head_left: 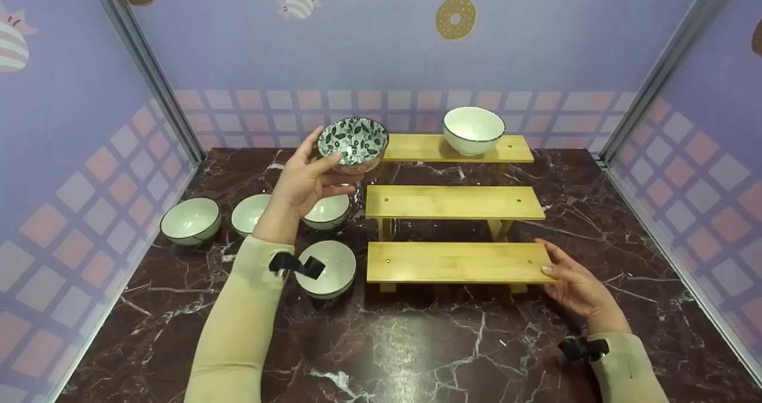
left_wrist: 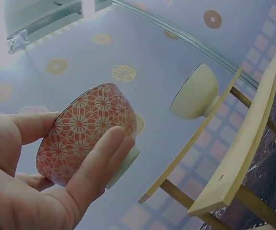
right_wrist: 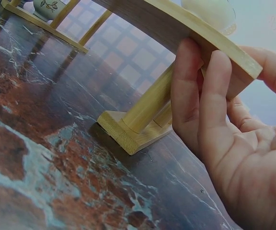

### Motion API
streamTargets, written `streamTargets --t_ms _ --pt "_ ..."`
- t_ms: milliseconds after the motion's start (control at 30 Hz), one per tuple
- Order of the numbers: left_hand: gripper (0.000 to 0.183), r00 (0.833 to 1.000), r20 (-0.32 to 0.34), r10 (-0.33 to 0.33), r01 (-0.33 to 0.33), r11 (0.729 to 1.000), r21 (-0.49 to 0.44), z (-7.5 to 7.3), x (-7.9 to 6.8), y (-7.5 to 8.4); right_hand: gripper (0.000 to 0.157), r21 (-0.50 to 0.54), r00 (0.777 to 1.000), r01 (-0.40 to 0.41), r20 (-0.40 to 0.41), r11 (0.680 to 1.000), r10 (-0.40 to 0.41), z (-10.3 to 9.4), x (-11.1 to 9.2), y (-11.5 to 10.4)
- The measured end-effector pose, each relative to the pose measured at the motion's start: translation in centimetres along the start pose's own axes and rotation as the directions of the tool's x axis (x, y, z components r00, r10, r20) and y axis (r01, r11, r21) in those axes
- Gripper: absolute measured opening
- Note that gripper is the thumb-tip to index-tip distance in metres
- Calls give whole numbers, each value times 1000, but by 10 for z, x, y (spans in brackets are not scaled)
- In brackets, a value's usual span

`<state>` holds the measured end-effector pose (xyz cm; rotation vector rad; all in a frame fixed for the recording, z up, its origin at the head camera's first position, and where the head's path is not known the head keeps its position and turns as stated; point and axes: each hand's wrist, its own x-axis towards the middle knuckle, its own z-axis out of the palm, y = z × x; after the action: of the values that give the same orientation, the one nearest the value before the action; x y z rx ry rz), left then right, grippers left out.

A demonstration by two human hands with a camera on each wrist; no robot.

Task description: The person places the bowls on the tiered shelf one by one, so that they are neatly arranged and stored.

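Note:
My left hand (head_left: pixel 300 183) holds up a patterned bowl (head_left: pixel 356 144) by its side, thumb at the rim and fingers beneath. Dark leaves decorate the inside; the left wrist view shows red flower patterning on the outside of this bowl (left_wrist: pixel 92 127) and a pale foot. It is raised near the left end of the top board (head_left: pixel 414 148) of a three-tier wooden stand. On the right, my right hand (head_left: pixel 576 287) grips the end of the lowest board (head_left: pixel 458 263), fingers underneath in the right wrist view. A white bowl (head_left: pixel 473 130) with a dark rim sits on the top board's right part.
Left of the stand, several pale bowls stand on the dark marbled table (head_left: pixel 417 343): a far-left bowl (head_left: pixel 190 219), one partly behind my left arm, another below my left hand, and a nearer bowl (head_left: pixel 327 270). Patterned walls (head_left: pixel 381 52) enclose the back and sides.

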<state>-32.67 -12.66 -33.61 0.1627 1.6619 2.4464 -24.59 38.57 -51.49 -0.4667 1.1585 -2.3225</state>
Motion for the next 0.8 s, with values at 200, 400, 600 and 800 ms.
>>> streamTargets --t_ms 200,400,600,800 --pt "83 1000 -19 6 -6 1000 -2 15 23 3 58 -14 1000 0 4 1000 0 -1 0 0" --pt "85 999 -49 -5 7 999 33 33 44 2 58 -4 1000 1 4 1000 -1 -2 1 0" --pt "84 998 -65 -15 18 999 32 49 63 -5 58 10 1000 -6 10 1000 6 -3 1 1" --pt "83 997 -76 -22 26 999 43 62 77 -13 57 -2 1000 -9 -10 1000 9 -1 0 0"
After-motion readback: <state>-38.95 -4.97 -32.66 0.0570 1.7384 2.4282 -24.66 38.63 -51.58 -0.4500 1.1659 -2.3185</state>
